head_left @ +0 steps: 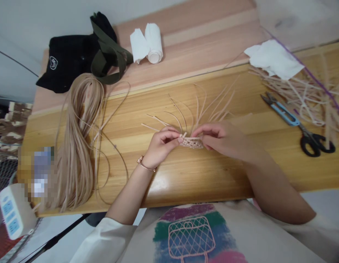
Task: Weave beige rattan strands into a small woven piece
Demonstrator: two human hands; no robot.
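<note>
A small woven piece [192,143] of tan strands is held over the wooden table [180,179], its loose strand ends [198,109] fanning out toward the far side. My left hand [164,144] pinches the left end of the weave between thumb and fingers. On its right end, my right hand [220,137] has its thumb and fingers closed round the weave and a strand. The fingertips hide both ends of the piece.
A bundle of tan strands [76,153] lies at the left, below a black bag [73,54]. Paper rolls [153,44] stand at the back. Blue-handled snips [283,111], black scissors [313,142], loose strands [290,87] and white tissue [275,60] lie at the right.
</note>
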